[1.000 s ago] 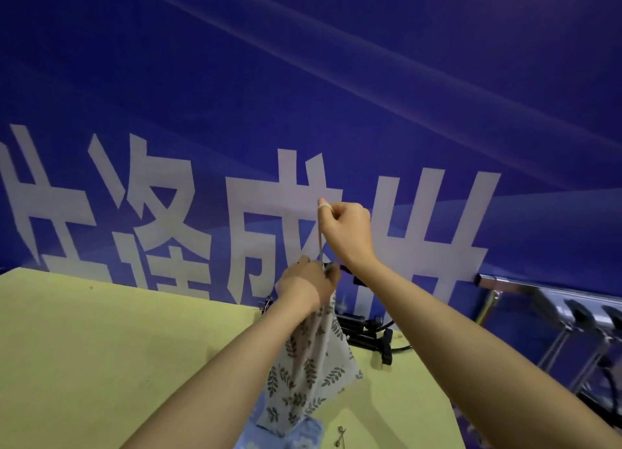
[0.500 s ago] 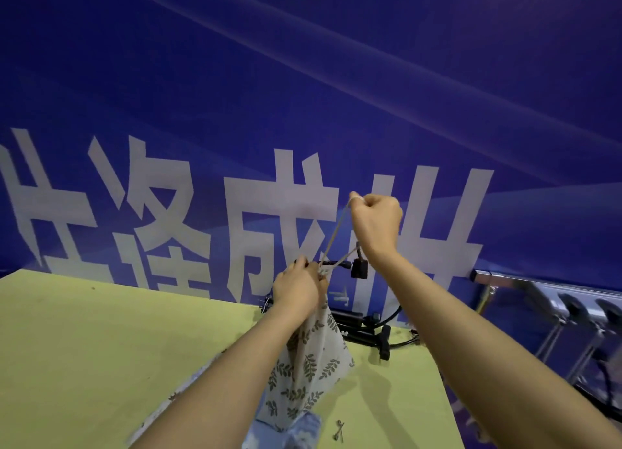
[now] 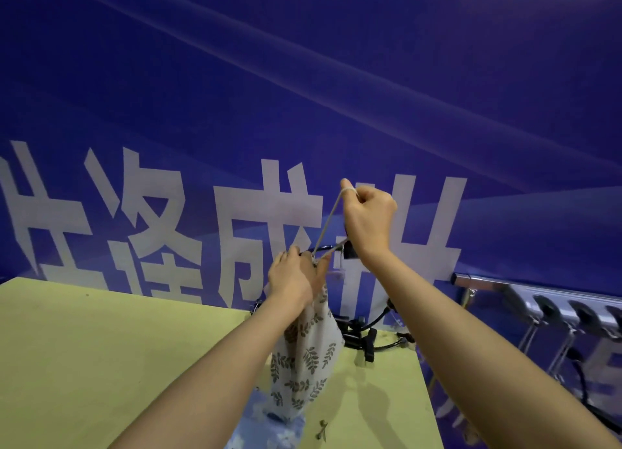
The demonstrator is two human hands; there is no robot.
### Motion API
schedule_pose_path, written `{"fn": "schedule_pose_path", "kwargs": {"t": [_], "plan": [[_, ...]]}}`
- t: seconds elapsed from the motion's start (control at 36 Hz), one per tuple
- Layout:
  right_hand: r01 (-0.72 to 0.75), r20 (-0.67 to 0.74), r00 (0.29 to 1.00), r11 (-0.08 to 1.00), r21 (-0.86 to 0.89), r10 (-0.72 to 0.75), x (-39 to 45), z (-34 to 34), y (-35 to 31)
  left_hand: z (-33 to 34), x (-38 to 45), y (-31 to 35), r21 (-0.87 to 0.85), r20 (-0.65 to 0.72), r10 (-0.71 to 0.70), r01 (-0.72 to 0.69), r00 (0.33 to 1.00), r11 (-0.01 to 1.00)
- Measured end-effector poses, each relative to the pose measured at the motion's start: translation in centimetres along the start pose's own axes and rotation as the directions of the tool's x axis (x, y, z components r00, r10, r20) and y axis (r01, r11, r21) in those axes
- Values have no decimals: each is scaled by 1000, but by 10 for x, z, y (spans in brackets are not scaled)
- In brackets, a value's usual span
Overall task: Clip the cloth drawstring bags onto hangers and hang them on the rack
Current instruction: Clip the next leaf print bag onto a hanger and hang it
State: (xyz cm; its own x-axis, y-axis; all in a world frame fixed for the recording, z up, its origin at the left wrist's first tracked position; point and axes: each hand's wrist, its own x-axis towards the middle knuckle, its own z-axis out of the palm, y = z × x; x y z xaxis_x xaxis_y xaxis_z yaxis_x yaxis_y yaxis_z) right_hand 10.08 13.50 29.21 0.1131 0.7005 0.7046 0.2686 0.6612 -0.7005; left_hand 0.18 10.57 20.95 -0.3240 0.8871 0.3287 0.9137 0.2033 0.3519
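the left hand bunches the neck of the leaf-print bag, holding it up over the tabletop near the far right corner, seemingly so the cloth hangs free while the mouth is drawn shut. the right hand, fist closed on the drawstring, holds the cord taut up and to the right. a dark hanger sits just behind that wrist; who holds it i cannot tell. more black hangers lie at the far edge, and the rack stands off to the right. compared with half a second ago, the right hand has barely shifted and the cord stays tight.
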Motion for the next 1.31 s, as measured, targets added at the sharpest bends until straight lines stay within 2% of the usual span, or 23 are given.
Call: {"fn": "schedule_pose_path", "kwargs": {"t": [0.19, 0.31, 0.36, 0.42, 0.5, 0.58, 0.67, 0.81, 0.97, 1.19, 1.25, 1.31], "plan": [[53, -41, 998, 995, 81, -50, 19, -55, -17, -7, -6, 47, -86, -72, 52, -58, 996, 995], [74, -38, 997, 995, 67, -71, 22, -98, -13, -1, -27, 88, -165, -100, 105, -121, 989, 979], [74, -36, 997, 996, 44, -73, 23, -124, -6, 4, -42, 116, -156, -84, 120, -132, 989, 979], [83, -29, 996, 996, 24, -82, 20, -142, -3, 9, -50, 134, -67, -72, 126, -130, 989, 989], [105, -20, 994, 994, 11, -105, 13, -176, 4, 28, -60, 163, 109, 9, 172, -172, 985, 979], [79, -11, 997, 996, -34, -80, 4, -208, 14, 46, -76, 190, 127, 110, 202, -215, 973, 968], [44, -16, 999, 996, -76, -45, -5, -244, 28, 51, -105, 224, 67, 163, 202, -216, 966, 974], [-21, -30, 999, 992, -122, 17, -22, -288, 51, 80, -137, 255, 106, 255, 224, -257, 941, 961], [-63, 4, 998, 974, -216, 65, -35, -340, 83, 119, -166, 298, 26, 414, 218, -251, 884, 968], [-205, 25, 972, 892, -402, 234, -48, -395, 132, 156, -185, 343, -109, 496, 313, -300, 810, 948], [-243, 17, 960, 860, -449, 281, -52, -405, 145, 168, -188, 347, -204, 451, 362, -301, 816, 932], [-279, 10, 946, 825, -492, 325, -56, -413, 156, 176, -190, 348, -334, 340, 411, -300, 846, 893]]}}
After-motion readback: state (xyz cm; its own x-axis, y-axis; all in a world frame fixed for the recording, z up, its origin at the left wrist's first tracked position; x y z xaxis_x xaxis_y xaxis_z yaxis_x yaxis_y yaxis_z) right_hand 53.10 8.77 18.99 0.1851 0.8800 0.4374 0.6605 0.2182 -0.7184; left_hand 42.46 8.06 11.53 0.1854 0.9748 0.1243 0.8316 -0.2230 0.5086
